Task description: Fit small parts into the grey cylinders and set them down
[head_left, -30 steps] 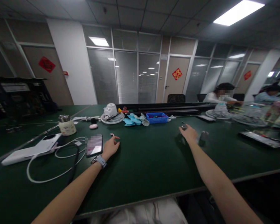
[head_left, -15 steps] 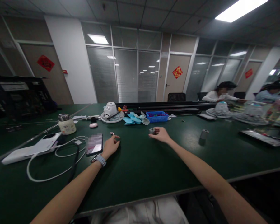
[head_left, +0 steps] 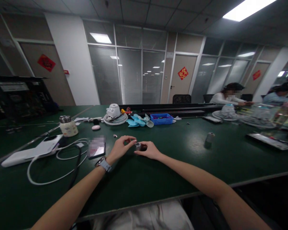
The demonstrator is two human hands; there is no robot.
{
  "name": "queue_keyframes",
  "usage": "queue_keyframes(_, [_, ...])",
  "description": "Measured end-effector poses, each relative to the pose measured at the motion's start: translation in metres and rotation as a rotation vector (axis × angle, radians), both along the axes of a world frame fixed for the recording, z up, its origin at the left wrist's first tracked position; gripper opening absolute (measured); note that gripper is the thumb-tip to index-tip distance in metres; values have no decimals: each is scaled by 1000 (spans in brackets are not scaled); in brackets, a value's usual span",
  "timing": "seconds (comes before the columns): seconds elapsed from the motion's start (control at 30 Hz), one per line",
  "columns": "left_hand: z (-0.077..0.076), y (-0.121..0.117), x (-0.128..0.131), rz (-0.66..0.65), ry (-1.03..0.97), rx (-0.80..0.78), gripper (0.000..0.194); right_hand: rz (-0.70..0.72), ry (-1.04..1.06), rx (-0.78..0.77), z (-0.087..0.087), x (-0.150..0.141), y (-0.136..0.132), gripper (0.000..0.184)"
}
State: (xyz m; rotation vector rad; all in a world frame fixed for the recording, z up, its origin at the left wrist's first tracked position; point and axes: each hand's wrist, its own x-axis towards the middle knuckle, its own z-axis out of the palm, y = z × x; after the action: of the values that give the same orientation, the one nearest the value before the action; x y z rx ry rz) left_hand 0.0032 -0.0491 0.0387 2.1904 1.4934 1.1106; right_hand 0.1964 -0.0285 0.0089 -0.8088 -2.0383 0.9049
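A small grey cylinder (head_left: 138,146) with a hollow-looking top stands upright over the table, held between the thumb and fingers of my right hand (head_left: 149,150). My left hand (head_left: 123,147), with a watch on its wrist, reaches in from the left. Its thumb and index fingertips come together at the cylinder's upper edge; whether they touch it or pinch something tiny I cannot tell. A second grey cylinder (head_left: 210,138) stands apart on the right. Behind my left hand lies a small white piece like an earbud (head_left: 115,136).
Left of my hands are a phone (head_left: 97,147), a white cable (head_left: 60,183) and a cream jar (head_left: 69,128). Farther back sit a white fan housing (head_left: 114,111), blue fan blades (head_left: 137,120) and a blue bin (head_left: 161,119). A person (head_left: 228,95) works at the far right.
My right hand has brought the grey cylinder left and closer to me. My left hand has moved right, off the table near the earbud-like piece, to the cylinder's top.
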Motion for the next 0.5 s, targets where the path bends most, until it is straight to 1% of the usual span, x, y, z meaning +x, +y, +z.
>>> queue_keyframes(0.07, [4,-4,7,-87,21,20,37,10,10,0,-1,0,0,41])
queue_keyframes(0.13, [4,-5,12,-114,29,41,32,7,16,2,-2,0,0,38])
queue_keyframes(0.3, [-1,-1,16,-87,23,52,28,-2,-5,15,-4,1,1,36])
queue_keyframes(0.4, [3,0,15,-87,13,70,26,-10,-24,17,-3,1,1,40])
queue_keyframes(0.5, [8,2,2,-66,-6,87,27,-8,-18,-2,-1,2,-2,46])
